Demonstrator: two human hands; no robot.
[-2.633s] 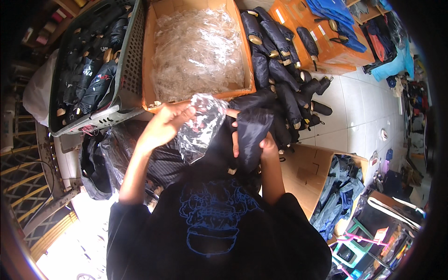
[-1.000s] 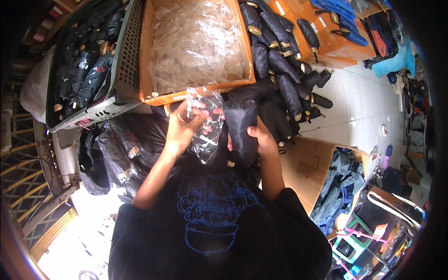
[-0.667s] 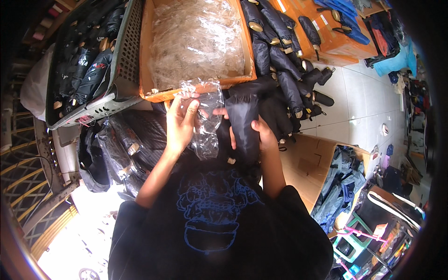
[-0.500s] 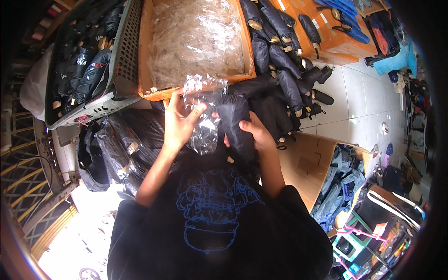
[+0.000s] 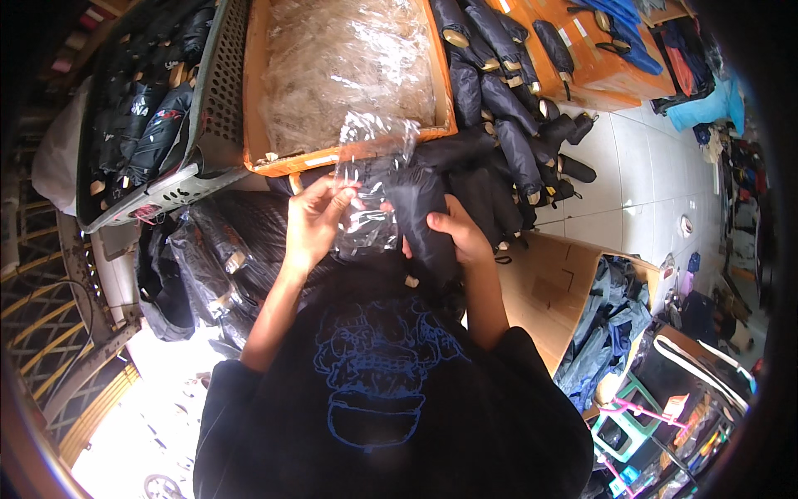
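Observation:
My left hand [image 5: 309, 229] pinches one edge of a clear plastic bag [image 5: 374, 216] between thumb and fingers. The bag hangs crinkled in front of my chest, its top reaching over the near rim of an orange cardboard box [image 5: 332, 156]. More clear bags [image 5: 349, 75] lie heaped inside that box. A black folded umbrella [image 5: 422, 212] in a fabric sleeve is gripped by my right hand [image 5: 465, 239], thumb on its near side. It stands roughly upright right beside the bag; whether they touch is hard to tell. Part of the right fingers is hidden behind the umbrella.
Dark folded umbrellas [image 5: 517, 154] are piled to the right of the orange box. A grey perforated crate [image 5: 223, 91] full of umbrellas stands at left, above black plastic-wrapped bundles [image 5: 208, 249]. An open brown carton [image 5: 544, 287] with dark fabric items sits on the right.
My left hand has shifted slightly down and left, and its fingers have closed nearer together on the bag. The bag now hangs more spread out. My right hand and the umbrella stay nearly still.

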